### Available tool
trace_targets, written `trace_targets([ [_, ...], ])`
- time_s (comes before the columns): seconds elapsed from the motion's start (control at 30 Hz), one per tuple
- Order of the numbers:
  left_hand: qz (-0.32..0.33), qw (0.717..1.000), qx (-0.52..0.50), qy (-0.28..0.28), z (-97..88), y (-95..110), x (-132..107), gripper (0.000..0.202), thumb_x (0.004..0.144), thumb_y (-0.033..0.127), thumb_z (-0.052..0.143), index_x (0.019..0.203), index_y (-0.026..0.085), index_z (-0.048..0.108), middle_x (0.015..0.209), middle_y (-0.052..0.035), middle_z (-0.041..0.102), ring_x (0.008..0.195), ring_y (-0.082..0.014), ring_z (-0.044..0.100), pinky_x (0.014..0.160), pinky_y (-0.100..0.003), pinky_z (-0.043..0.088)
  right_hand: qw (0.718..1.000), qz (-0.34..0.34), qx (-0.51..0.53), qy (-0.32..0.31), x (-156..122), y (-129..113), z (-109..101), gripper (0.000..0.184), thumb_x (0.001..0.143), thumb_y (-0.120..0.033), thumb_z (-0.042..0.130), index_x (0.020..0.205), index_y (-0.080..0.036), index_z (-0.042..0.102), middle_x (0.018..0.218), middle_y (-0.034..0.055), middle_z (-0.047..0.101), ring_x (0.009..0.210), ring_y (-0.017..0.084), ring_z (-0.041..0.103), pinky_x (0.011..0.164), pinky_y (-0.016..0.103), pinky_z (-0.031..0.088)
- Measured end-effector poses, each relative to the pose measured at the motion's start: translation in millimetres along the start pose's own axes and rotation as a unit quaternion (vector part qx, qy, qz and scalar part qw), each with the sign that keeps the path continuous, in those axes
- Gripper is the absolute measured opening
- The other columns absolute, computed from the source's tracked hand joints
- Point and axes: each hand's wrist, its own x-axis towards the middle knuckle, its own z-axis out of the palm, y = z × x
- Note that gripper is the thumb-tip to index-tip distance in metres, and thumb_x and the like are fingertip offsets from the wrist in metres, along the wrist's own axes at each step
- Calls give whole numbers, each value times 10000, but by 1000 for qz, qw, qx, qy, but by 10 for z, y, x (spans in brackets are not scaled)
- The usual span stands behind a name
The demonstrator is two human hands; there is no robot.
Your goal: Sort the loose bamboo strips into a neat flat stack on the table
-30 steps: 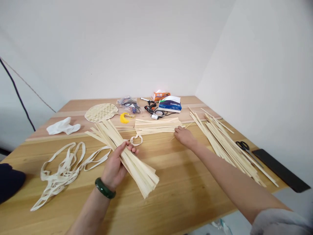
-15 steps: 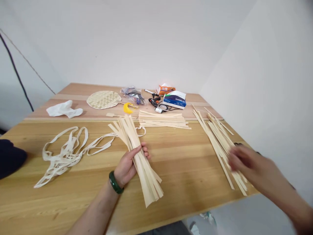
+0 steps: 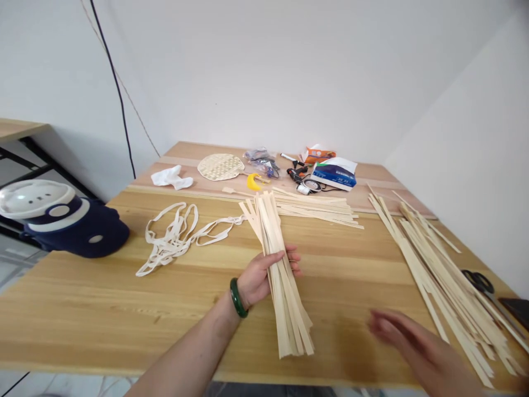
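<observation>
One bundle of pale bamboo strips (image 3: 285, 298) in the left hand (image 3: 264, 275), nearly upright above the bench (image 3: 103, 325), with the left fingers (image 3: 291, 259) clamped around it. One green bangle (image 3: 237, 298) on that wrist. Right hand (image 3: 409, 344) blurred and low over the bench, near a loose pile of bamboo strips (image 3: 438, 264), its fingers (image 3: 382, 322) apart and on nothing.

Toward the far end of the bench, one clear plastic bag (image 3: 261, 162) with dark contents too small to tell, one blue-and-white tissue box (image 3: 334, 173) and one orange packet (image 3: 317, 155). Just behind the bundle, one flat stack of strips (image 3: 318, 210). Farther left, one round woven fan (image 3: 220, 166), one yellow crescent piece (image 3: 254, 182), one crumpled white cloth (image 3: 171, 177) and one tangle of cream strapping (image 3: 173, 240). At the bench's left edge, one navy-and-white cap (image 3: 70, 226). Beside the pile, one pair of scissors (image 3: 477, 282).
</observation>
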Motion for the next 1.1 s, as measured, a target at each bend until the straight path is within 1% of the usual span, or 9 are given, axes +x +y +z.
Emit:
trace_targets([
  [0.13, 12, 1000, -20, -8, -37, 52, -2, 324, 814, 196, 705, 1130, 127, 683, 990, -72, 717, 827, -179, 691, 835, -309, 544, 960, 56, 178, -209, 467, -457, 652, 494, 715, -616, 732, 1040, -244, 708, 1053, 100, 757, 961, 279, 722, 879, 430, 580],
  [0.23, 27, 999, -39, -6, -46, 78, 19, 364, 832, 169, 667, 1195, 145, 654, 1096, -71, 709, 885, -175, 687, 894, -329, 529, 912, 78, 249, -316, 604, -703, 1037, 541, 703, -580, 766, 1098, -224, 663, 1102, 90, 740, 1052, 265, 685, 938, 427, 540],
  [0.3, 37, 998, -51, -15, -40, 81, 37, 372, 851, 150, 625, 1222, 148, 638, 1183, -79, 693, 983, -188, 676, 979, -361, 497, 897, 104, 251, -349, 589, -739, 1166, 586, 690, -563, 790, 1129, -207, 639, 1108, 91, 732, 1042, 268, 676, 925, 429, 534],
  [0.43, 51, 994, -70, -64, -45, 78, 59, 396, 875, 161, 538, 1263, 123, 612, 1298, -110, 653, 1190, -247, 610, 1120, -435, 381, 894, 151, 245, -344, 500, -631, 1219, 545, 750, -639, 703, 1066, -197, 663, 1045, 90, 743, 1003, 295, 675, 887, 457, 528],
  [0.6, 3, 992, -65, -111, -106, 106, 48, 516, 841, 227, 499, 1326, 62, 567, 1377, -128, 602, 1333, -288, 503, 1168, -410, 307, 893, 167, 285, -306, 473, -515, 1175, 483, 815, -644, 625, 1018, -216, 722, 1040, 61, 751, 1097, 284, 641, 986, 418, 466],
  [0.77, 8, 993, -64, -99, -109, 108, 53, 509, 871, 240, 486, 1356, 97, 540, 1370, -117, 609, 1331, -278, 507, 1165, -418, 316, 907, 154, 274, -280, 470, -508, 1137, 436, 807, -617, 646, 1011, -245, 742, 992, 31, 750, 988, 244, 659, 905, 365, 487],
  [0.87, 29, 994, -75, -74, -76, 106, 55, 483, 888, 202, 475, 1361, 119, 529, 1393, -94, 593, 1337, -247, 502, 1150, -393, 351, 925, 137, 269, -233, 489, -531, 1114, 407, 764, -596, 690, 951, -239, 747, 894, 14, 737, 882, 215, 655, 816, 329, 502],
  [0.93, 17, 995, -83, -56, -65, 116, 53, 462, 892, 209, 475, 1338, 109, 544, 1338, -104, 632, 1265, -243, 568, 1103, -387, 411, 934, 136, 268, -194, 509, -544, 1095, 394, 738, -591, 710, 888, -228, 747, 853, 13, 732, 837, 204, 652, 786, 319, 508],
  [1.1, -44, 995, -92, 12, -109, 140, 58, 290, 853, 259, 536, 1036, 75, 665, 883, -110, 746, 935, -273, 709, 978, -435, 513, 946, 127, 257, -154, 538, -569, 1030, 384, 758, -593, 680, 851, -228, 754, 868, 30, 759, 814, 220, 684, 771, 347, 546],
])
